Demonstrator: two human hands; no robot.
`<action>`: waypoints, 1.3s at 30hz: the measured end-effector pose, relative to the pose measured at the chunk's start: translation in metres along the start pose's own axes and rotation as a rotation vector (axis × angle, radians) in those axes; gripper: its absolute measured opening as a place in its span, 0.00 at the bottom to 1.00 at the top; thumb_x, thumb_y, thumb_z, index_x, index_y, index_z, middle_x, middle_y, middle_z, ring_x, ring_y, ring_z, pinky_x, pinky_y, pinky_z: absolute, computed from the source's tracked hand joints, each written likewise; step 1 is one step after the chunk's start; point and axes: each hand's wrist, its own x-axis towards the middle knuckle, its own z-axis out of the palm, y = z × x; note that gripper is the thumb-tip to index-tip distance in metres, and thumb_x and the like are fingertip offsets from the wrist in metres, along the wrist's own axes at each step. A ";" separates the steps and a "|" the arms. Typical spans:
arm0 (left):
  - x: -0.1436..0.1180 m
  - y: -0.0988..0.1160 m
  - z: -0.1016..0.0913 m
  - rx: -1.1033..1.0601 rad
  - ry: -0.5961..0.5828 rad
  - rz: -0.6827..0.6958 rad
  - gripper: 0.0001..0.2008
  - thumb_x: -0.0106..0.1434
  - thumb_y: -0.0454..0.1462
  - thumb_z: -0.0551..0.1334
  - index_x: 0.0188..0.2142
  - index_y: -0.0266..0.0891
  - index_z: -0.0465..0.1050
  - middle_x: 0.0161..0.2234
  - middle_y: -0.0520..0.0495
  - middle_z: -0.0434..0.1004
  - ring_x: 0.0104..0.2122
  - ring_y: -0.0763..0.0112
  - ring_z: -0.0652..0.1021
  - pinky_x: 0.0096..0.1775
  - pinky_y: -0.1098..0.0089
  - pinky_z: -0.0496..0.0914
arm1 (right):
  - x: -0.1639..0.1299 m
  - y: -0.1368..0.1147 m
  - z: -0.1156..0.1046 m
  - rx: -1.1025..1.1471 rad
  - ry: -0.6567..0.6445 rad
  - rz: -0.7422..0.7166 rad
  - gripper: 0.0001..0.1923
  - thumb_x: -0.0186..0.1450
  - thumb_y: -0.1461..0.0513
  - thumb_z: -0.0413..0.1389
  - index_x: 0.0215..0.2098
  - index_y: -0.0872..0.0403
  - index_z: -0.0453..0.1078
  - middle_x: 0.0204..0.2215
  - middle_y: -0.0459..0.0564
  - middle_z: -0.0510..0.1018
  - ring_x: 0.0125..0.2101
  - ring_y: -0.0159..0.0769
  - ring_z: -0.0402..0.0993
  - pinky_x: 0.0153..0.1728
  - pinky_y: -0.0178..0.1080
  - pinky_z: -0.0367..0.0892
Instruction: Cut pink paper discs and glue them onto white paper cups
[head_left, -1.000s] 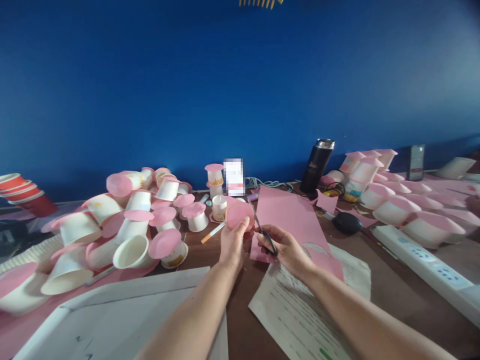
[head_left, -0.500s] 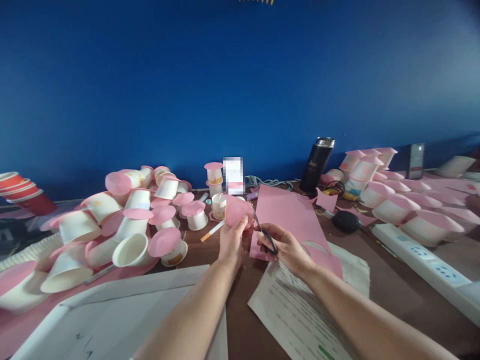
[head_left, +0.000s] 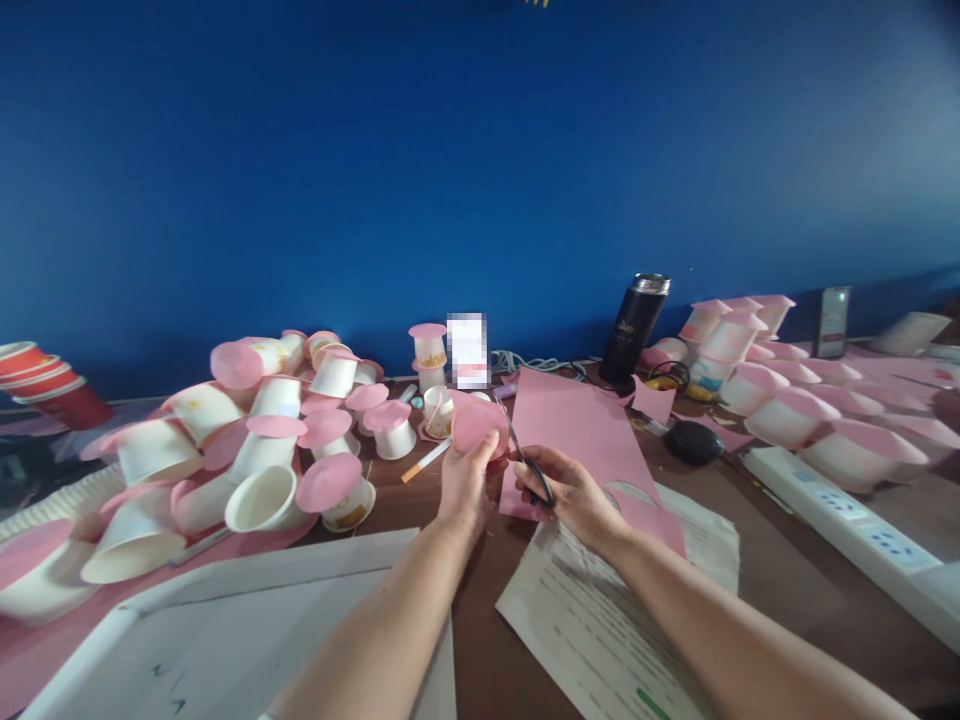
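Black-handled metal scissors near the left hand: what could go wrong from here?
1. The black-handled metal scissors in the right hand have their blades close to the left hand, which grips a round pink paper piece; a slip might nick a finger.
2. The blades lie along that piece's edge, so drifting inward could spoil its outline.
3. The slim white-and-orange stick lies right beside the left hand, which might knock it.

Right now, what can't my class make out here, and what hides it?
In the head view:
Pink piece: lower part, behind the left hand.
Scissors: part of the handles, covered by the right hand.
Screen: contents, pixelated.
Sheet: wording, too small and blurred.
Power strip: one end, cut off by the right edge.
Yellow thing: mostly cut off by the top edge.
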 end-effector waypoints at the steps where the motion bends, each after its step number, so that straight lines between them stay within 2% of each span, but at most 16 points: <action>1: 0.000 0.000 0.000 0.003 -0.001 -0.001 0.16 0.47 0.40 0.73 0.31 0.33 0.74 0.25 0.47 0.78 0.23 0.72 0.77 0.29 0.72 0.71 | 0.000 0.000 0.000 -0.002 0.001 -0.002 0.25 0.51 0.46 0.67 0.38 0.54 0.72 0.23 0.42 0.70 0.22 0.26 0.63 0.21 0.31 0.56; 6: 0.001 -0.001 -0.002 0.015 -0.017 0.001 0.15 0.47 0.40 0.72 0.32 0.33 0.74 0.26 0.48 0.78 0.24 0.71 0.77 0.30 0.71 0.72 | 0.000 -0.002 0.001 0.014 -0.004 -0.013 0.25 0.51 0.47 0.68 0.38 0.55 0.73 0.24 0.43 0.70 0.23 0.26 0.63 0.23 0.32 0.59; 17: 0.002 -0.001 -0.004 0.030 -0.001 0.007 0.19 0.46 0.42 0.73 0.35 0.32 0.75 0.29 0.45 0.79 0.26 0.70 0.78 0.31 0.71 0.73 | 0.000 -0.001 0.000 0.002 -0.002 0.003 0.26 0.51 0.46 0.67 0.39 0.55 0.73 0.22 0.42 0.68 0.21 0.25 0.60 0.20 0.30 0.56; 27: -0.001 0.004 0.001 0.004 0.022 -0.008 0.17 0.47 0.39 0.73 0.34 0.32 0.74 0.27 0.48 0.78 0.25 0.73 0.77 0.29 0.73 0.72 | 0.001 -0.001 -0.002 0.004 0.010 0.016 0.27 0.50 0.46 0.68 0.40 0.55 0.74 0.22 0.42 0.69 0.22 0.25 0.61 0.20 0.30 0.57; 34: -0.006 0.010 0.006 -0.033 0.060 -0.028 0.17 0.44 0.38 0.73 0.32 0.32 0.74 0.25 0.49 0.77 0.22 0.74 0.76 0.27 0.74 0.71 | 0.001 -0.002 -0.002 0.008 0.018 -0.006 0.25 0.49 0.48 0.69 0.38 0.54 0.76 0.23 0.43 0.70 0.24 0.27 0.64 0.26 0.32 0.61; 39: -0.006 0.012 0.006 -0.025 0.071 -0.024 0.18 0.44 0.38 0.73 0.34 0.33 0.74 0.27 0.47 0.78 0.24 0.72 0.77 0.28 0.72 0.71 | 0.001 -0.004 -0.002 0.003 0.021 -0.001 0.25 0.49 0.47 0.69 0.38 0.54 0.77 0.23 0.42 0.70 0.25 0.27 0.65 0.27 0.33 0.62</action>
